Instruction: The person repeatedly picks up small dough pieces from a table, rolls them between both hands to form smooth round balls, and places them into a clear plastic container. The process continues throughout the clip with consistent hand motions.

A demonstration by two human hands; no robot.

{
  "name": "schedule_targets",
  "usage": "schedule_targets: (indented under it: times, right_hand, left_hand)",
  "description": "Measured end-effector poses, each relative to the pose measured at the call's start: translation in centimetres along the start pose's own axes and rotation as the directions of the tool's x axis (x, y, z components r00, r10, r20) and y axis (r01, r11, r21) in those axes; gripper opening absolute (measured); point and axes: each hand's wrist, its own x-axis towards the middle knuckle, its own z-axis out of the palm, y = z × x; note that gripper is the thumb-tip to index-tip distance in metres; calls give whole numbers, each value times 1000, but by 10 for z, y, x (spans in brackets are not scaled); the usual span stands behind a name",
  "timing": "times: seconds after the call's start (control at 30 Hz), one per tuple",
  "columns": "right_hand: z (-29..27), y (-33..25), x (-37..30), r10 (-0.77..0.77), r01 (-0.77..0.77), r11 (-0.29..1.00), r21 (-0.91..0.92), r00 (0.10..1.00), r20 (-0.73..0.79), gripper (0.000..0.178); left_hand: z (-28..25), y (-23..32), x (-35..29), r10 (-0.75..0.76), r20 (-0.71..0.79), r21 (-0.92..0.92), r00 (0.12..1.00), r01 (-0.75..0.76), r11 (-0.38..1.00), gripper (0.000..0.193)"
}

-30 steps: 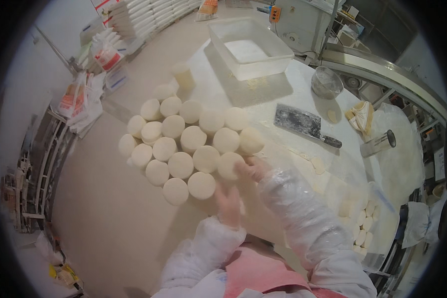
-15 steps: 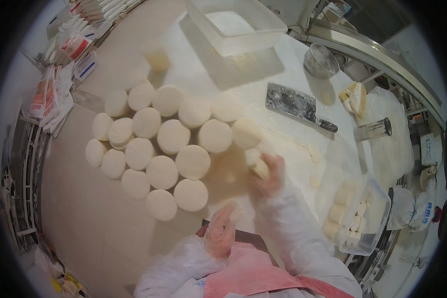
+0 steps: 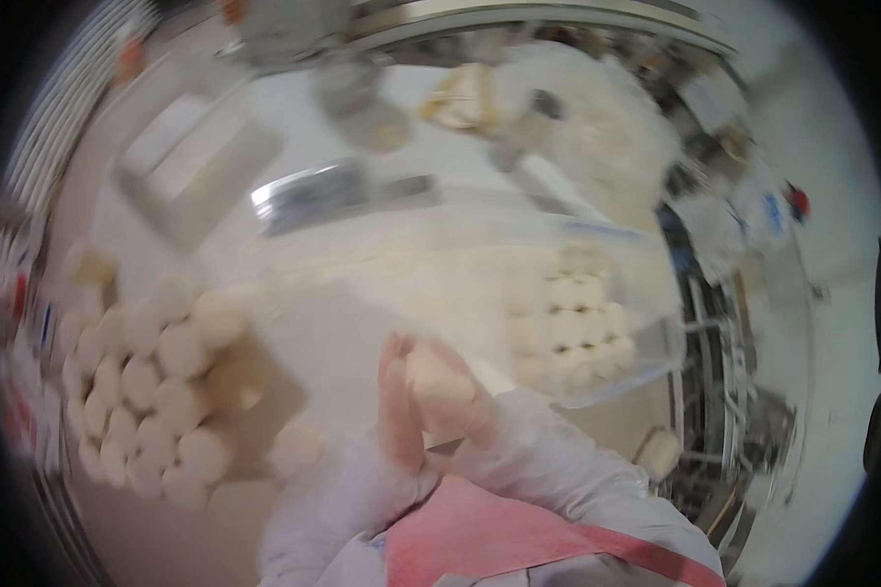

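In front of my pink apron my two hands are together, blurred by motion. Between them is a pale piece of dough (image 3: 431, 374). My right hand (image 3: 460, 406) is curled round it, while my left hand (image 3: 397, 406) presses against its left side with the fingers pointing up. Many round, flat dough discs (image 3: 157, 391) lie close together to the left, some seemingly stacked. A lone pale disc (image 3: 299, 445) rests near my left sleeve. To the right of my hands, a clear plastic box (image 3: 656, 342) holds rows of short dough pieces (image 3: 578, 303).
A floury cleaver (image 3: 313, 196) lies across the table beyond my hands. Farther back are a metal bowl (image 3: 350, 83), a folded yellow-and-white cloth (image 3: 460, 98) and a large clear plastic bag (image 3: 597, 127). A white tub (image 3: 191, 147) stands at the far left.
The view has swung to the right, so the discs now appear farther left and the box nearer the middle. My hands, apart before, have come together around the dough.
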Motion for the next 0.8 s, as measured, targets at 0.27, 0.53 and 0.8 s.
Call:
schedule_targets:
  times: [0.27, 0.53, 0.8]
  right_hand:
    - [-344, -130, -37, 38, -28, 999, 29, 895, -445, 68]
    - [-491, -30, 49, 571, -641, 699, -316, 767, -293, 59]
    - [-376, -130, 76, -65, -402, 102, -910, 910, -409, 35]
  left_hand:
    - [116, -111, 45, 269, 365, 796, 891, -449, 407, 66]
    - [133, -155, 62, 279, 151, 842, 948, -271, 466, 70]
    - [68, -103, 44, 439, 273, 770, 856, -468, 434, 59]
